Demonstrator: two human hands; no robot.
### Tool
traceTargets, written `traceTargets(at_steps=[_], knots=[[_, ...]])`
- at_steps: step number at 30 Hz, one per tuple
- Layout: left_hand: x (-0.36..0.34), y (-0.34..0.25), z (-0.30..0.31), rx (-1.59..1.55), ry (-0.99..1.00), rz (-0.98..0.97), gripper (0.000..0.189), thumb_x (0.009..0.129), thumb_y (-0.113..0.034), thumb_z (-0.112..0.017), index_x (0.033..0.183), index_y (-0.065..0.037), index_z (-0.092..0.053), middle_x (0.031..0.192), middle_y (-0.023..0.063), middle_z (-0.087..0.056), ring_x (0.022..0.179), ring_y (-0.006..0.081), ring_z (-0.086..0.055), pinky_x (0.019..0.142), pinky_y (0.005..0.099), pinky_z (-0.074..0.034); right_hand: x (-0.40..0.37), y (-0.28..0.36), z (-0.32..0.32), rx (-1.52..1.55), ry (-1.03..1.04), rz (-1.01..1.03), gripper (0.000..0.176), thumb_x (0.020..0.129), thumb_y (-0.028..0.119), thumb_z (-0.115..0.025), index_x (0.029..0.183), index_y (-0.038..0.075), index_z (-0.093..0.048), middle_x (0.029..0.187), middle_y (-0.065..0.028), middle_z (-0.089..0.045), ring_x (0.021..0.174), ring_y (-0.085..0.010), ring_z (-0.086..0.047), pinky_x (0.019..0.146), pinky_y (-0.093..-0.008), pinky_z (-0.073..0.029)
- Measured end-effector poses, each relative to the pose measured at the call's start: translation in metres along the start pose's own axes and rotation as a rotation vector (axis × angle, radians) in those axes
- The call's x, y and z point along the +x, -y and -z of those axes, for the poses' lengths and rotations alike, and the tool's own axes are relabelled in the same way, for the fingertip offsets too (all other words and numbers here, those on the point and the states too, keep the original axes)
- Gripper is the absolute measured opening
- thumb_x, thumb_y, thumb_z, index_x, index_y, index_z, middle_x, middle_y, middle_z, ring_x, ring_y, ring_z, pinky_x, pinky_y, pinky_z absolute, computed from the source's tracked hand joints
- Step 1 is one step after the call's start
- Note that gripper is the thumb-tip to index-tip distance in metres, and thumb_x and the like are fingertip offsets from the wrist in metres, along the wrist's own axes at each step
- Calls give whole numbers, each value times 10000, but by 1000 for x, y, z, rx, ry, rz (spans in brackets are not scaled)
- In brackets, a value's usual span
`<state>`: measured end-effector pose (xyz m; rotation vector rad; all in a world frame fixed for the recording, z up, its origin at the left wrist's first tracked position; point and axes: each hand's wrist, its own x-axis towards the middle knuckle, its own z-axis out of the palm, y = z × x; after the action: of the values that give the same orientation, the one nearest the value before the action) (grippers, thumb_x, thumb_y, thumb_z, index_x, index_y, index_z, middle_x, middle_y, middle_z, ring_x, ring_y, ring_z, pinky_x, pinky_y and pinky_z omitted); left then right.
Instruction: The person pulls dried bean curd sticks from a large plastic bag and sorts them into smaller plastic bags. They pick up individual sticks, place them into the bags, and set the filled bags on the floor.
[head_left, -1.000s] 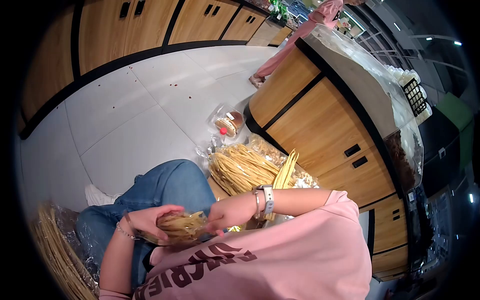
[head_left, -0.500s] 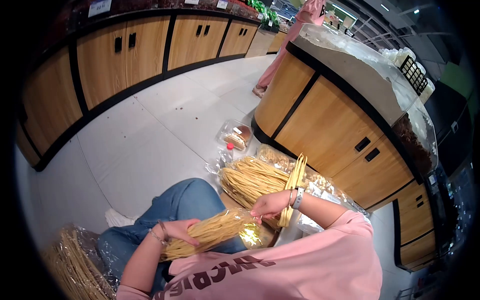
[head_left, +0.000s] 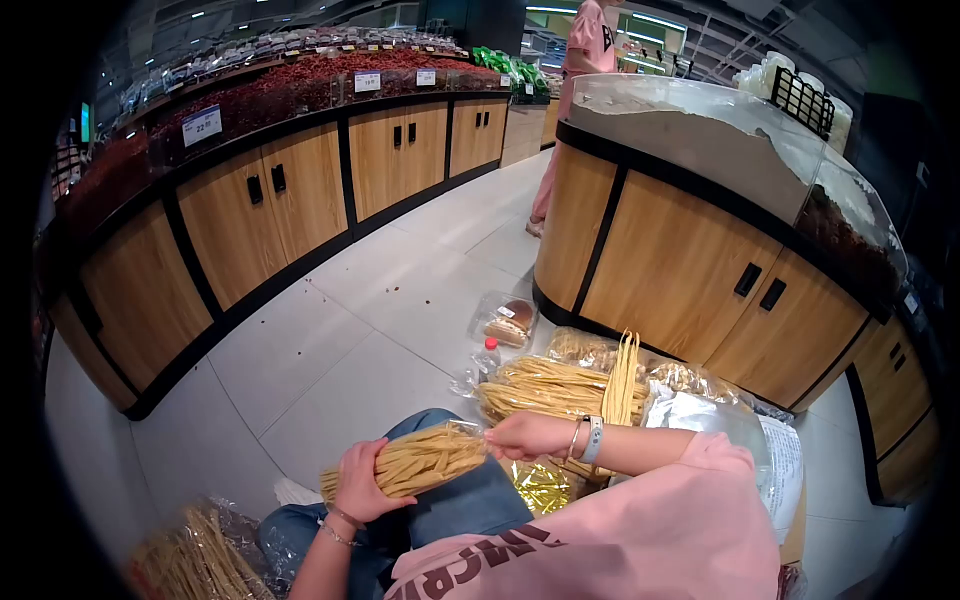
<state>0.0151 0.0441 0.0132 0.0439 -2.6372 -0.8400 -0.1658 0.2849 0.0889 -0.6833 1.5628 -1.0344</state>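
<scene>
Across my lap lies a clear bag of dried tofu sticks [head_left: 435,458], pale yellow and long. My left hand [head_left: 365,483] wraps round its near end, thumb along the side. At the other end my right hand [head_left: 530,437] pinches the gathered plastic mouth in closed fingers. Just below my right wrist is a pile of shiny gold twist ties [head_left: 542,487]. Beyond that hand rests a larger heap of tofu sticks [head_left: 540,388] in plastic, with a loose upright bunch [head_left: 622,380] leaning by its right end.
A packaged bread [head_left: 505,320] and a red-capped bottle [head_left: 490,355] stand on the floor ahead. Another bag of sticks [head_left: 205,555] lies at lower left. Wooden cabinets [head_left: 680,270] curve around both sides. A person in pink [head_left: 580,60] stands behind the right counter.
My view has tipped upward. The bag's mouth end has swung away from the gold ties, which now show more fully. Both hands keep their hold on the bag.
</scene>
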Motion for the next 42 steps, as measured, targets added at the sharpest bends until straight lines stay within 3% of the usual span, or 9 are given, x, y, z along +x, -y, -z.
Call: traceTargets(at_steps=[5,13,19,23,27,31,32,37,42], knots=[[-12,-4,-11,271,-206,5,925,393,-389,-822,1147,-77,-387,1067,142,-431,1012,340,-405,934,481,-270,4,-7,-14,243,-2,-151,376,901,393,-417,782,45,-494,481,51,-289,384,-58,-203,360,-215,-173],[-44,28,-67,329,-504,-17,872,520,-396,-770,1186,-87,-299,1083,145,-371,1055,355,-364,970,545,-213,8,-22,-28,441,160,-315,379,908,395,-400,800,41,-481,499,64,-263,392,-57,-180,381,-205,-181],[-68,18,-104,241,-585,164,883,528,-363,-770,1188,-55,-271,1111,177,-345,1072,366,-334,960,533,-218,19,-30,-41,383,41,-162,346,910,374,-406,805,55,-488,494,77,-255,411,-44,-192,383,-197,-183],[-71,-4,-87,128,-451,238,931,528,-291,-772,1241,-28,-233,1134,197,-332,1106,376,-306,954,488,-240,19,-13,-47,265,-110,8,358,890,371,-442,688,80,-497,490,59,-323,405,-52,-229,369,-207,-208],[-88,-13,-81,-81,-235,237,903,528,-233,-764,1241,-11,-255,1125,203,-337,1069,373,-325,930,455,-269,34,1,-44,-98,-168,301,401,871,351,-467,621,44,-530,531,14,-470,451,-74,-392,426,-225,-320],[-102,-11,-56,-244,-177,391,918,536,-215,-761,1264,2,-245,1018,146,-413,943,270,-423,839,347,-368,38,13,-52,-439,-39,346,401,846,328,-487,623,0,-548,523,-62,-495,486,-145,-466,479,-298,-381],[-104,-10,-51,-249,-193,364,901,537,-221,-771,1256,9,-278,963,117,-445,869,220,-460,777,303,-409,38,17,-55,-506,-30,384,389,839,319,-489,632,-4,-554,531,-82,-505,495,-171,-481,488,-313,-387],[-104,5,-17,-358,37,251,760,593,-233,-771,1193,17,-379,866,78,-495,775,166,-501,709,277,-442,32,60,-67,-895,68,535,336,801,291,-510,675,-11,-584,592,-154,-555,565,-292,-543,541,-380,-419],[-72,-10,51,-262,389,82,641,627,-245,-762,1139,-28,-443,798,46,-536,761,149,-519,713,279,-443,19,98,-79,-1317,399,596,303,764,294,-539,691,7,-600,623,-148,-574,620,-321,-564,566,-398,-432]])
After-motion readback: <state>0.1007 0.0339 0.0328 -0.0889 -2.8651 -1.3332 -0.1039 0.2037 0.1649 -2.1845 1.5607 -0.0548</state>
